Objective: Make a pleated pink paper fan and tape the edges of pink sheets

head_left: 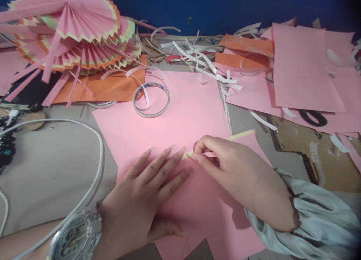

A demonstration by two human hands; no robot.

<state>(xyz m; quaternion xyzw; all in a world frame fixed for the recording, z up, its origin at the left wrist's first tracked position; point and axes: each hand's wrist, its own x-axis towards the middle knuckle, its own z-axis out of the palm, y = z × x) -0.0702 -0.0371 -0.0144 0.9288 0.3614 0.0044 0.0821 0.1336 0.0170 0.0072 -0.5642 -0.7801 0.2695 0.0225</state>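
My left hand (152, 184) lies flat with fingers spread on a sheet of pink paper (175, 218), its fingertips near the sheet's far edge. A narrow pale yellow strip (244, 134) runs along that edge. My right hand (228, 162) pinches the strip between thumb and forefinger, just right of the left fingertips; the fingers partly hide what they grip. Beneath and beyond lies another pink sheet (194, 105). On it rests a nearly used-up roll of tape (151, 115), with a loose white curl across its ring.
Pleated pink paper fans (84, 23) with orange and yellow edges are piled at back left, over orange paper (101, 88). White paper strips (194, 57) litter the back. Pink sheets (301, 68) and scissors (313, 119) lie right, near cardboard (293, 139). A white cable (100, 154) loops at left.
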